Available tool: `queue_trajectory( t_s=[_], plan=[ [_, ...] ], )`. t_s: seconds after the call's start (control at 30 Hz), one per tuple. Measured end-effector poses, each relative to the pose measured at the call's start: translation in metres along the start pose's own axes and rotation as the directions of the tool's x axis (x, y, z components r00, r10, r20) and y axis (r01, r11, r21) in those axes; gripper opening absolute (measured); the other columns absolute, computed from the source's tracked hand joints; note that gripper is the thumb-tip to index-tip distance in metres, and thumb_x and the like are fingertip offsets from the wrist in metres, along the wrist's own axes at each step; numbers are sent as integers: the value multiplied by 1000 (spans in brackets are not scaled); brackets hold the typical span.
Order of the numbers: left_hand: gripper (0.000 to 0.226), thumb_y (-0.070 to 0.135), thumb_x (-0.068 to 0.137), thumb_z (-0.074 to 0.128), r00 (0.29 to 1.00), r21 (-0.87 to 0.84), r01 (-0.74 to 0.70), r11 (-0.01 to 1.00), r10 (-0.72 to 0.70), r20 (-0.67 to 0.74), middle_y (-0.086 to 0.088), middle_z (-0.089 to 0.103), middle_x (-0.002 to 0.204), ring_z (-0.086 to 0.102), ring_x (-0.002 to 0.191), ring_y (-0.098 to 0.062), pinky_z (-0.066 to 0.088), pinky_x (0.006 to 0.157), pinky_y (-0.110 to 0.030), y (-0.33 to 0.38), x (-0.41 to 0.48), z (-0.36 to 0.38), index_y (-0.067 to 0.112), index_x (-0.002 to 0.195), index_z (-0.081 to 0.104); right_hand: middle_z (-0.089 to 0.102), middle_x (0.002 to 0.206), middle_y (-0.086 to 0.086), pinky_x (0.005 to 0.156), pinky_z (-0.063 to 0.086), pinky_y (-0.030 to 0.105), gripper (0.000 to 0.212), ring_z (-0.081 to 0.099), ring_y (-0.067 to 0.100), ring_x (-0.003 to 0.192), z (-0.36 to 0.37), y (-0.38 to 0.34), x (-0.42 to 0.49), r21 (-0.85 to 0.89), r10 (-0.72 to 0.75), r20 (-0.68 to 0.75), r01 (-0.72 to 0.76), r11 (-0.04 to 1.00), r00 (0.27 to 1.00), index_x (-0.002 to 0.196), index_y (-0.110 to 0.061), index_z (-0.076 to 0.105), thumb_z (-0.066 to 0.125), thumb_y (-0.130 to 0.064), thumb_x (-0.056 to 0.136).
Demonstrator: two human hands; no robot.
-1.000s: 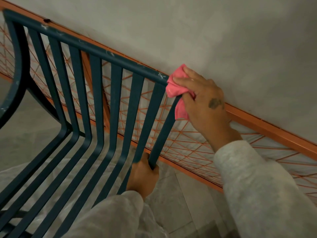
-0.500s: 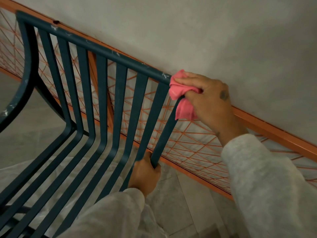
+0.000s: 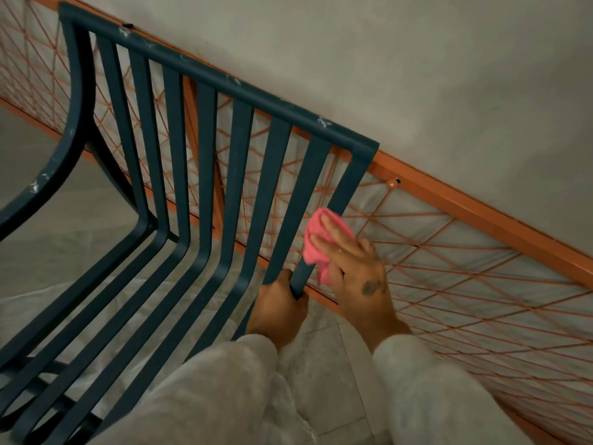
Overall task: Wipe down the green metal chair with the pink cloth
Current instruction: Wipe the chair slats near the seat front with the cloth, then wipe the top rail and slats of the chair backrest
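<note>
The dark green metal chair (image 3: 205,130) fills the left and centre, its slatted back rising to a top rail with white scuffs. My left hand (image 3: 279,311) grips the rightmost slat low down, near the bend into the seat. My right hand (image 3: 356,271) presses the pink cloth (image 3: 316,242) against the outer side of that same slat, just above my left hand. Part of the cloth is hidden under my fingers. Both arms wear light grey sleeves.
Right behind the chair runs an orange metal railing (image 3: 481,213) with crossed orange cords, against a grey wall (image 3: 417,75). Grey floor tiles (image 3: 330,374) lie below, and a curved chair armrest (image 3: 64,162) stands at the left.
My right hand has slid the pink cloth down from the chair's top right corner along the rightmost slat to just above my left hand. My left hand kept its grip.
</note>
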State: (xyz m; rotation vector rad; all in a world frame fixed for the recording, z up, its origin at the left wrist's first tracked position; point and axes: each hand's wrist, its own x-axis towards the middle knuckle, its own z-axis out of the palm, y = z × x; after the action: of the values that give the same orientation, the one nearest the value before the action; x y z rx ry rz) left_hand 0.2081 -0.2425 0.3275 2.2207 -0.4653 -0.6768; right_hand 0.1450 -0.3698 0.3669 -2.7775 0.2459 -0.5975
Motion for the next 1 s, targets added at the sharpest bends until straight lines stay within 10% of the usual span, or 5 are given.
queue_trajectory(
  t_s=[0.13,0.57,0.67,0.8,1.0],
  plan=[
    [11,21,87,55,999,-5,-11,1000,12,33,-6,65,81,61,71,-21,53,66,-34,2,-1,-2,13,94,56,45,143,-17,114,21,19,43,41,0,132,6,-11,-22,312,205,176,-252,916,963,121,-25,68,54,-2,87],
    [16,21,95,54,984,197,-141,970,115,138,-6,67,105,64,94,-17,48,88,-24,1,2,-5,13,107,60,33,128,-47,101,-1,-6,42,17,-38,115,1,-38,-29,317,351,438,-508,801,828,119,-36,67,52,-4,96],
    [32,19,87,63,982,86,-58,995,41,186,-7,65,111,62,99,-19,43,90,-21,-2,-2,-12,15,118,55,35,137,-42,119,11,19,44,24,-21,132,2,-44,-26,279,381,493,-557,782,782,119,-43,65,46,-12,95],
    [39,24,88,62,942,-41,-113,993,120,314,2,63,115,61,105,-13,48,97,-33,-3,-3,-30,24,124,50,43,132,-32,108,12,-1,48,25,-37,116,-11,-62,-12,258,442,505,-619,742,741,115,-25,72,50,7,87],
    [27,48,76,67,822,-139,-297,945,327,466,16,63,99,60,92,2,52,89,-30,5,22,-106,40,99,58,54,124,-32,110,34,16,49,46,-24,111,-42,-94,44,293,583,433,-719,630,688,115,-36,70,57,1,87]
  ],
)
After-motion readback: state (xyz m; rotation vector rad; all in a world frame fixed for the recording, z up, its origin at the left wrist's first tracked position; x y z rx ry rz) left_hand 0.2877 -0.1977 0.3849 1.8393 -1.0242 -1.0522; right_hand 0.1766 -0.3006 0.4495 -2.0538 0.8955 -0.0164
